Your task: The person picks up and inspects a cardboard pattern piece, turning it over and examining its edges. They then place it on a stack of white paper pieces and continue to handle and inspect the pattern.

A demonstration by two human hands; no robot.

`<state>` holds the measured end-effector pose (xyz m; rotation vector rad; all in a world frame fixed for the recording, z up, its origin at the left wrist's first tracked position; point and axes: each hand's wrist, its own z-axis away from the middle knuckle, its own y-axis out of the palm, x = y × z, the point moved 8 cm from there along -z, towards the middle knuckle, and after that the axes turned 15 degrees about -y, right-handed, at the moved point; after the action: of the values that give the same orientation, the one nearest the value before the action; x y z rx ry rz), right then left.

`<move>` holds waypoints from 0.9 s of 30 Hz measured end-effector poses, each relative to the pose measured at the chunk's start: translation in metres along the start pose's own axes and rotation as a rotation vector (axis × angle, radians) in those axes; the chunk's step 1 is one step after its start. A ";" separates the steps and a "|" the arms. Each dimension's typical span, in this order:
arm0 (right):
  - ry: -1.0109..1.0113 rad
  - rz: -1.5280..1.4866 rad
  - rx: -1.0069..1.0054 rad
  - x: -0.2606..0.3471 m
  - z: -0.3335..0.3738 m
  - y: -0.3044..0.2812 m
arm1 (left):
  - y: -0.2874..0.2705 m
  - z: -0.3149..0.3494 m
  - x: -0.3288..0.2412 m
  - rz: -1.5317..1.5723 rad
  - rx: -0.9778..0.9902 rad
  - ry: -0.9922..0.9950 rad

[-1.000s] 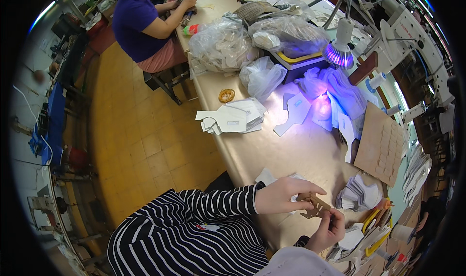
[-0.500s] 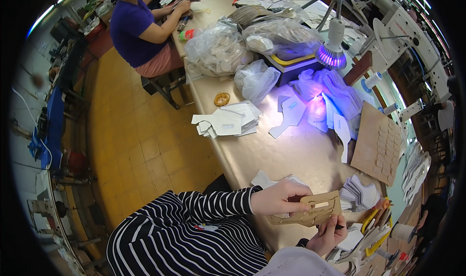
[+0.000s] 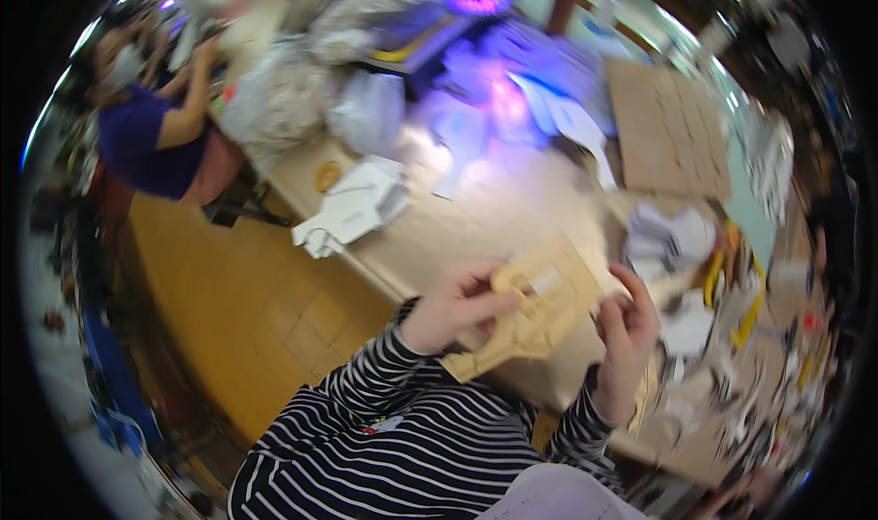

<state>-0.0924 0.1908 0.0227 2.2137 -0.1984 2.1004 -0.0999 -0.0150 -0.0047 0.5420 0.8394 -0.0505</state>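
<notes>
We have the left hand (image 3: 457, 310) pinching the tan card (image 3: 553, 314) at its left side, thumb on top, likely to leave most of the face clear. Card is tilted over the near part of the table (image 3: 430, 255). Right hand (image 3: 628, 332) is by the card's right edge, fingers bent; blurry, so we can't tell if it touches or grips anything. Beyond, grey-white pieces (image 3: 668, 236) sit stacked at right, probably for easy reach. Farther, white pieces (image 3: 352, 200) lie piled by the table's left edge; lamp (image 3: 480, 0) glows violet behind, presumably for light.
</notes>
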 end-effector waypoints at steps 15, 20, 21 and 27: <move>0.053 -0.003 0.085 -0.010 0.007 0.014 | 0.000 -0.008 0.005 -0.087 -0.052 -0.056; 0.001 0.213 0.308 -0.016 0.011 0.002 | -0.002 -0.014 0.011 -0.067 -0.027 -0.037; 0.011 0.157 0.238 -0.018 0.010 -0.011 | 0.000 -0.016 0.011 -0.047 -0.001 -0.033; -0.632 -0.150 -0.285 0.027 -0.002 -0.136 | -0.003 -0.023 -0.002 -0.007 -0.007 0.148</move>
<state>-0.0725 0.3244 0.0532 2.5272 -0.3304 1.1580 -0.1178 -0.0068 -0.0170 0.5414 0.9850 -0.0143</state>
